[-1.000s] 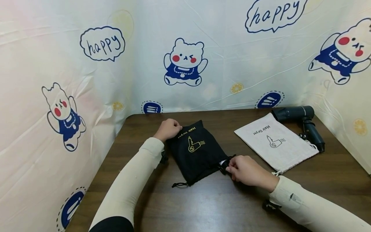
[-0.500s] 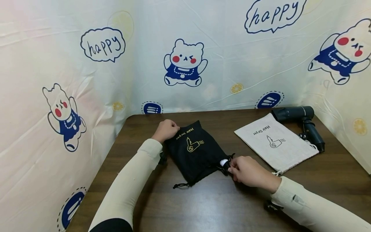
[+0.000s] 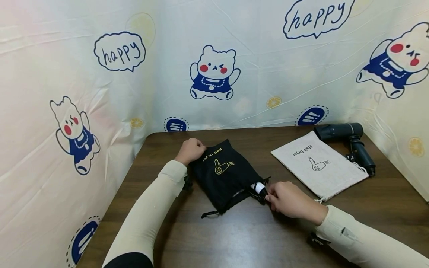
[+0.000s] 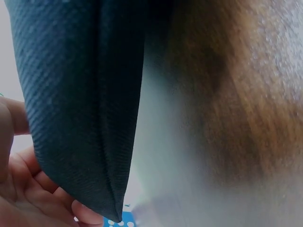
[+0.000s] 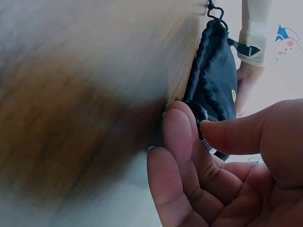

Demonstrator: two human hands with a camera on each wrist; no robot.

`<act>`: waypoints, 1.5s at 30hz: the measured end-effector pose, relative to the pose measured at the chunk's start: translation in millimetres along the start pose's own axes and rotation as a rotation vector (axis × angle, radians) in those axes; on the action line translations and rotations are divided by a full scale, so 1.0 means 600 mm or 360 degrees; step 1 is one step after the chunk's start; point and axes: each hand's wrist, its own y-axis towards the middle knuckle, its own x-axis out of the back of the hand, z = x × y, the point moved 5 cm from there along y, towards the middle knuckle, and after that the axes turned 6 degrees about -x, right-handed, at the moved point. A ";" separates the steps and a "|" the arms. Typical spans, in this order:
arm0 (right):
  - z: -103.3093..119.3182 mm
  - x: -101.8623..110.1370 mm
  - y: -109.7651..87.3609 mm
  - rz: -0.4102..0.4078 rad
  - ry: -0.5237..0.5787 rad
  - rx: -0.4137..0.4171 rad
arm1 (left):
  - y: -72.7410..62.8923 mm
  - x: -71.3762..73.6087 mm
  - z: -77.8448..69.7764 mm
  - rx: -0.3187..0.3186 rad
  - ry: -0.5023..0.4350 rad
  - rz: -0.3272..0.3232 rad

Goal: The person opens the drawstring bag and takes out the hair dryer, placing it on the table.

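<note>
A black drawstring bag printed "Hair Dryer" lies on the table, its mouth towards the near right. My left hand grips its far left corner; in the left wrist view the fingers lie against the dark cloth. Out of the mouth pokes the white handle of a hair dryer with a black end; the rest is hidden inside. My right hand pinches that black end between thumb and fingers, as the right wrist view also shows, with the gathered bag mouth behind.
To the right lies a pale drawstring bag, also printed "Hair Dryer". Beyond it a dark hair dryer rests on the wooden table. A printed curtain hangs behind and at both sides.
My right hand has moved slightly right and nearer with the handle, and more of its white part shows outside the bag. The black bag and left hand have shifted slightly left.
</note>
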 end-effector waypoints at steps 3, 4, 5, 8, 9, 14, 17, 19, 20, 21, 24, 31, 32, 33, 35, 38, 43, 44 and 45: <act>-0.001 0.000 -0.003 0.0018 -0.0001 0.0006 | 0.000 0.005 0.007 0.0027 0.0027 -0.0029; -0.001 0.000 -0.004 0.0024 0.0000 0.0013 | 0.000 0.007 0.009 0.0037 0.0034 -0.0038; -0.001 0.000 -0.006 0.0026 0.0004 0.0019 | 0.000 0.009 0.011 0.0046 0.0038 -0.0041; -0.002 0.003 -0.009 0.0027 0.0017 0.0027 | -0.001 0.012 0.015 0.0055 0.0052 -0.0036; -0.002 0.004 -0.010 0.0026 0.0017 0.0027 | -0.001 0.012 0.015 0.0056 0.0054 -0.0031; -0.005 0.003 -0.010 0.0032 0.0012 0.0003 | -0.001 0.011 0.016 0.0063 0.0041 -0.0027; -0.007 0.003 -0.011 0.0025 -0.0004 0.0011 | -0.001 0.010 0.016 0.0065 0.0036 -0.0028; -0.009 0.003 -0.012 0.0016 -0.0017 0.0020 | -0.002 0.010 0.016 0.0066 0.0032 -0.0032; -0.009 0.004 -0.013 0.0012 -0.0021 0.0023 | -0.002 0.010 0.016 0.0064 0.0031 -0.0034; -0.010 0.004 -0.013 0.0010 -0.0027 0.0027 | -0.002 0.011 0.016 0.0062 0.0029 -0.0039; -0.011 0.004 -0.014 0.0015 -0.0034 0.0026 | -0.003 0.011 0.015 0.0051 0.0023 -0.0039; -0.011 0.005 -0.016 0.0027 -0.0049 0.0021 | 0.000 0.011 0.022 0.0061 0.0044 -0.0043; -0.011 0.005 -0.016 0.0025 -0.0053 0.0022 | 0.000 0.012 0.023 0.0061 0.0045 -0.0044; -0.011 0.005 -0.016 0.0024 -0.0057 0.0022 | 0.000 0.012 0.024 0.0060 0.0044 -0.0045; -0.010 0.005 -0.017 0.0025 -0.0067 0.0021 | 0.000 0.013 0.025 0.0060 0.0044 -0.0042; -0.010 0.006 -0.018 0.0027 -0.0075 0.0023 | 0.001 0.014 0.027 0.0062 0.0045 -0.0039; -0.009 0.007 -0.019 0.0018 -0.0095 0.0035 | 0.001 0.015 0.026 0.0067 0.0059 -0.0043; -0.009 0.008 -0.020 0.0015 -0.0101 0.0036 | 0.001 0.016 0.026 0.0068 0.0061 -0.0043; -0.009 0.008 -0.020 0.0013 -0.0107 0.0037 | 0.001 0.016 0.025 0.0070 0.0061 -0.0042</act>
